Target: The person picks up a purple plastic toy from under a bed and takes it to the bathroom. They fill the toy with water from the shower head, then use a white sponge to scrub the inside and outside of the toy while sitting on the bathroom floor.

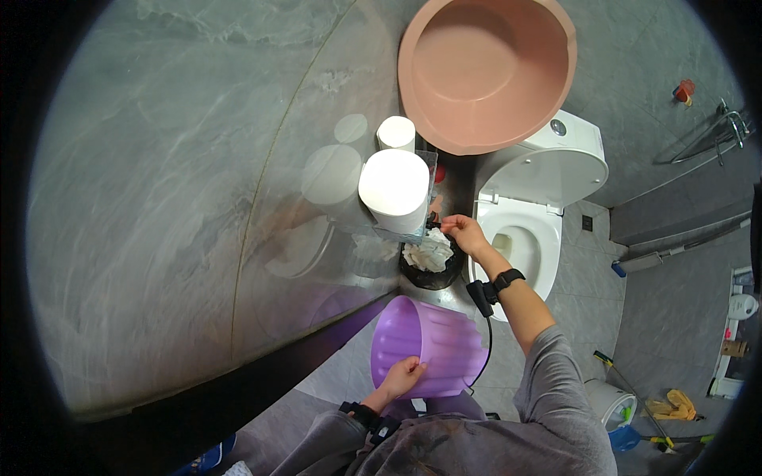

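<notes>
My left hand [403, 377] grips the rim of a purple plastic bin [449, 351], which is tipped on its side with its mouth facing left. Reaching forward, my right hand [466, 234] pinches the upper edge of a black plastic bag [433, 281]. White crumpled tissue paper [428, 253] fills the bag, which stands between the wall and the toilet. Whether a bin lies under the bag is hidden. Both wrists wear black straps, and a cable hangs from the right one.
Two white paper rolls [394, 181] sit on a clear shelf at the marbled wall [178, 178], close above the bag. A white toilet [550, 256] with its lid up stands to the right. Beyond are a large pink basin [488, 119] and, lower right, a white bucket [607, 401].
</notes>
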`<state>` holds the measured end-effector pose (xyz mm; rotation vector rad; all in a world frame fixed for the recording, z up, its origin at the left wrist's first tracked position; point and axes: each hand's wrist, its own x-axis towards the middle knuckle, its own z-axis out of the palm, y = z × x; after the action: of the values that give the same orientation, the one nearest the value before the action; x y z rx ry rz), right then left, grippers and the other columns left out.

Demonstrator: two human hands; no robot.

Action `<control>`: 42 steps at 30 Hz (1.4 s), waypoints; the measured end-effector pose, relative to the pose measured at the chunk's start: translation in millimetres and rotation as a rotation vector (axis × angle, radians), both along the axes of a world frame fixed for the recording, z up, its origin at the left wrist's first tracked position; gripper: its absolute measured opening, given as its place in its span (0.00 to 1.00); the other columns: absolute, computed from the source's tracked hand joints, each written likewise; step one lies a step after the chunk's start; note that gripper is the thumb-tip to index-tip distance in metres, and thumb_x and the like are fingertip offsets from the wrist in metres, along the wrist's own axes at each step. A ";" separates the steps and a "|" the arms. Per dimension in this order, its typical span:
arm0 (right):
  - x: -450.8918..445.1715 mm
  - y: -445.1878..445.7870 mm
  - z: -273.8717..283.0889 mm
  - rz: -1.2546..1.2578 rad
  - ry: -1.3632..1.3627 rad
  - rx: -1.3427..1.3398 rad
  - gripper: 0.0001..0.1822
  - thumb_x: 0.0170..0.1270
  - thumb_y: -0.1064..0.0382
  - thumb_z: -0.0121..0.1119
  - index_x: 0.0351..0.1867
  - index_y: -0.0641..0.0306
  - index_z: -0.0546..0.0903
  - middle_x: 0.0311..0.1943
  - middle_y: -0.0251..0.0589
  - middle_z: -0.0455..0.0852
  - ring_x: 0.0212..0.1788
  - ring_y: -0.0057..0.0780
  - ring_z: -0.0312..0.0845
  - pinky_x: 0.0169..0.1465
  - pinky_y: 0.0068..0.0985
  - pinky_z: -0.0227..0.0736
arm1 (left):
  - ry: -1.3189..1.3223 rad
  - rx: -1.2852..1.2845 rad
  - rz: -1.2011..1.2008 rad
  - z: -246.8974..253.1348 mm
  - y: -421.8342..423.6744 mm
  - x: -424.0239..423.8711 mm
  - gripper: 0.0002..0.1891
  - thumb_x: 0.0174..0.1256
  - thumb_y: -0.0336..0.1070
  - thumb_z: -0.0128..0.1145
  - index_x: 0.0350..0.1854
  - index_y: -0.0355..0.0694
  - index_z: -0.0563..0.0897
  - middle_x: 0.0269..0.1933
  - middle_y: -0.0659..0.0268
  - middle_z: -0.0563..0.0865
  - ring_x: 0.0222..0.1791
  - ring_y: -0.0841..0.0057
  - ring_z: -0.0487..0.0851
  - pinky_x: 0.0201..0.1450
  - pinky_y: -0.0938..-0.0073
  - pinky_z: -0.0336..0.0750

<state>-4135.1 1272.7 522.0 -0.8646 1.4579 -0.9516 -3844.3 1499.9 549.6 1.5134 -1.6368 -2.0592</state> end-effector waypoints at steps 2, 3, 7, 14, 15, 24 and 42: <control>1.9 -1.6 -1.2 -0.038 0.037 -0.025 0.07 0.63 0.74 0.51 0.42 0.68 0.77 0.35 0.37 0.84 0.39 0.23 0.79 0.47 0.19 0.72 | -0.015 -0.010 -0.006 -4.0 1.4 1.8 0.12 0.65 0.41 0.53 0.37 0.36 0.78 0.27 0.64 0.81 0.28 0.79 0.76 0.35 0.76 0.71; 3.4 -2.0 1.4 -0.025 0.051 -0.036 0.06 0.63 0.73 0.52 0.40 0.68 0.77 0.34 0.37 0.84 0.38 0.22 0.79 0.46 0.19 0.72 | -0.023 -0.014 -0.008 -2.8 1.2 2.5 0.12 0.65 0.42 0.53 0.37 0.36 0.78 0.27 0.63 0.81 0.28 0.79 0.76 0.34 0.75 0.71; 2.8 4.4 13.7 -0.045 0.017 -0.080 0.04 0.64 0.68 0.55 0.35 0.67 0.77 0.28 0.35 0.83 0.31 0.19 0.77 0.40 0.17 0.72 | -0.075 -0.054 -0.062 4.1 -3.4 4.9 0.13 0.65 0.43 0.53 0.37 0.36 0.77 0.26 0.61 0.79 0.27 0.75 0.76 0.34 0.74 0.71; -8.5 73.8 80.5 -0.123 0.081 -0.032 0.16 0.66 0.54 0.54 0.26 0.62 0.76 0.14 0.29 0.74 0.15 0.15 0.65 0.20 0.18 0.60 | -0.095 -0.109 -0.185 11.8 -15.8 -0.1 0.10 0.66 0.38 0.52 0.34 0.35 0.77 0.24 0.71 0.75 0.26 0.84 0.68 0.29 0.76 0.66; -12.7 91.9 93.8 -0.122 0.127 0.003 0.17 0.66 0.52 0.53 0.25 0.63 0.77 0.15 0.30 0.75 0.17 0.16 0.67 0.22 0.20 0.63 | -0.069 -0.120 -0.208 0.0 -14.0 -0.5 0.10 0.66 0.38 0.52 0.34 0.35 0.77 0.24 0.72 0.75 0.26 0.84 0.67 0.29 0.77 0.66; -31.5 299.7 127.3 -0.407 0.212 0.044 0.13 0.63 0.57 0.57 0.27 0.64 0.77 0.16 0.30 0.74 0.21 0.17 0.65 0.26 0.21 0.64 | 0.123 -0.087 -0.271 22.2 -36.6 -41.4 0.08 0.67 0.36 0.52 0.32 0.38 0.76 0.22 0.77 0.74 0.23 0.90 0.68 0.24 0.84 0.63; -8.9 521.4 142.6 -0.943 -0.001 0.103 0.09 0.64 0.59 0.54 0.36 0.63 0.78 0.23 0.29 0.79 0.21 0.14 0.68 0.24 0.15 0.64 | 0.187 -0.192 -0.201 118.3 -28.2 -93.4 0.10 0.70 0.37 0.46 0.32 0.37 0.75 0.30 0.75 0.77 0.30 0.89 0.70 0.35 0.85 0.66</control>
<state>-4144.0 1794.1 664.6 -0.0449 1.9231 -1.5256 -3937.7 1471.6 668.0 1.1016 -1.9127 -1.9958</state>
